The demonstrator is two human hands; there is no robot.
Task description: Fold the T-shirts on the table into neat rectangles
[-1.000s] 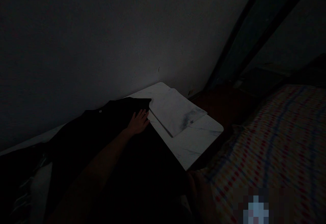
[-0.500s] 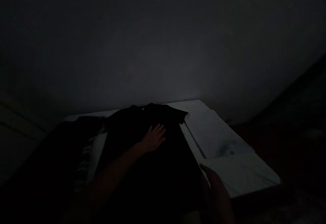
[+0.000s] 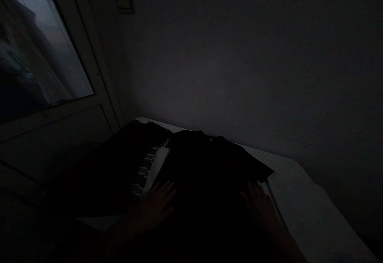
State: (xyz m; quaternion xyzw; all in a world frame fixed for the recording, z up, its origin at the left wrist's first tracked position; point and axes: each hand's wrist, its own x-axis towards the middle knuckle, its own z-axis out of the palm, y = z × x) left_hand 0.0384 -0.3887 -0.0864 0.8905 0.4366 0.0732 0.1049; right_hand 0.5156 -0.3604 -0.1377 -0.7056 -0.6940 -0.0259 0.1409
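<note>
A black short-sleeved T-shirt [image 3: 206, 171] lies spread out on a white-covered table [image 3: 311, 211], its collar toward the wall. My left hand [image 3: 160, 201] rests on the shirt's left edge, fingers spread. Over at the right edge, just below the sleeve, my right hand [image 3: 257, 199] lies with its fingers stretched out. Neither hand grips anything. The lower part of the shirt is lost in the dark. To the left lies another dark garment [image 3: 107, 171], with a patterned strip [image 3: 145, 171] along its right side.
A grey wall [image 3: 224, 63] runs behind the table. On the left stands a door [image 3: 86, 52] with a glass pane [image 3: 64, 48], and a light switch [image 3: 123, 0] is on the wall beside it. The room is very dim.
The view has turned left, bringing the door in. My left hand has moved from the shirt's middle to its left edge; my right hand has moved up along the right edge.
</note>
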